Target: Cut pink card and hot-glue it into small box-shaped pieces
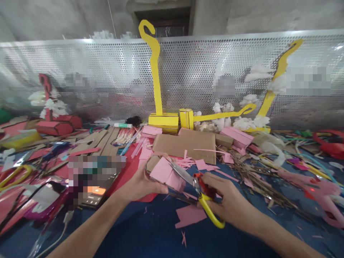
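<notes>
My left hand [135,186] is closed around a pink paper-covered cardboard piece [161,170], thumb along its near side and fingers behind it. In my right hand [228,197] is a pair of scissors [208,211] with yellow and red handles. The scissor blades point up and left, against or just in front of the pink piece; whether paper lies between them I cannot tell. Below my hands a cut scrap of pink paper [190,216] lies on the blue table surface [145,233].
Behind my hands lies a brown cardboard sheet [185,143]. A yellow hook-topped stand [155,79] rises before a perforated metal panel [199,64]. A pink glue gun [314,190] is at right, near brown cardboard strips [258,175]. A phone [94,195] lies left.
</notes>
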`<state>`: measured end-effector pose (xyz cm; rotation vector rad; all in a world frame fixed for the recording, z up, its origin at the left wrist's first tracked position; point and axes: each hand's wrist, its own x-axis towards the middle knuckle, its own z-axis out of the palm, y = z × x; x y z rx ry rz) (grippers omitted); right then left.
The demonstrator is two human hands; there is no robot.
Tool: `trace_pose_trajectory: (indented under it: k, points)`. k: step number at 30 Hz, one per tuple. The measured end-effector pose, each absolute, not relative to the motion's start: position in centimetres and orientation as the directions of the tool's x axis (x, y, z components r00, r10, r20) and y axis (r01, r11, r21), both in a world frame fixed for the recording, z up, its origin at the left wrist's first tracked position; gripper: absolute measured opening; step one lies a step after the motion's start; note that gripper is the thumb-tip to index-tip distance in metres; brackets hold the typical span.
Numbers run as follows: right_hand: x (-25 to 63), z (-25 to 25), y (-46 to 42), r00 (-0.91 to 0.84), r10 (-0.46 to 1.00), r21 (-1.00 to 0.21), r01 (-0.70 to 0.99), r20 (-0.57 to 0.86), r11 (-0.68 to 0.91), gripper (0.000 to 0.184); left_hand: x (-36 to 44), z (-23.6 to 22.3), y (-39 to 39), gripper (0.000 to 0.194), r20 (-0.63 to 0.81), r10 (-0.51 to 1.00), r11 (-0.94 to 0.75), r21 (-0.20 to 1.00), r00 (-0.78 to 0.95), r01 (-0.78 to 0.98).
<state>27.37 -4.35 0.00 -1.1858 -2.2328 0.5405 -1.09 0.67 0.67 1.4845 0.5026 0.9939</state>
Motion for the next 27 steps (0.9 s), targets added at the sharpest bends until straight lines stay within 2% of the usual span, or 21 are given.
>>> trace_pose_trajectory:
  k: [6, 9, 12, 15, 20, 27]
  points:
    - [27.4, -0.5, -4.2, -0.388, 0.880, -0.583, 0.662, 0.273, 0.472, 0.025, -1.0, 0.7, 0.7, 0.069, 0.331, 0.787, -0.224, 0.940, 0.521, -0.259]
    - [27.4, -0.5, -3.9, -0.331, 0.887, -0.602, 0.652, 0.322, 0.461, 0.023, -0.8, 0.9, 0.6, 0.065, 0.317, 0.805, -0.220, 0.945, 0.501, -0.244]
    - [27.6, 0.0, -3.6, -0.302, 0.866, -0.588, 0.641, 0.398, 0.494, 0.023, -0.5, 1.0, 0.5, 0.068, 0.343, 0.855, -0.274, 0.936, 0.389, -0.223]
    - [28.1, 0.6, -3.4, -0.308, 0.844, -0.562, 0.638, 0.440, 0.526, 0.021, -0.3, 1.1, 0.3, 0.067, 0.396, 0.877, -0.387, 0.918, 0.271, -0.091]
    - [29.0, 0.9, -3.1, -0.351, 0.840, -0.516, 0.670, 0.415, 0.534, 0.024, -0.3, 1.1, 0.2, 0.053, 0.520, 0.815, -0.565, 0.811, 0.257, 0.153]
    - [29.8, 1.0, -2.4, -0.416, 0.839, -0.474, 0.694, 0.351, 0.542, 0.038, -0.9, 0.3, 0.8, 0.058, 0.623, 0.664, -0.743, 0.609, 0.413, 0.277]
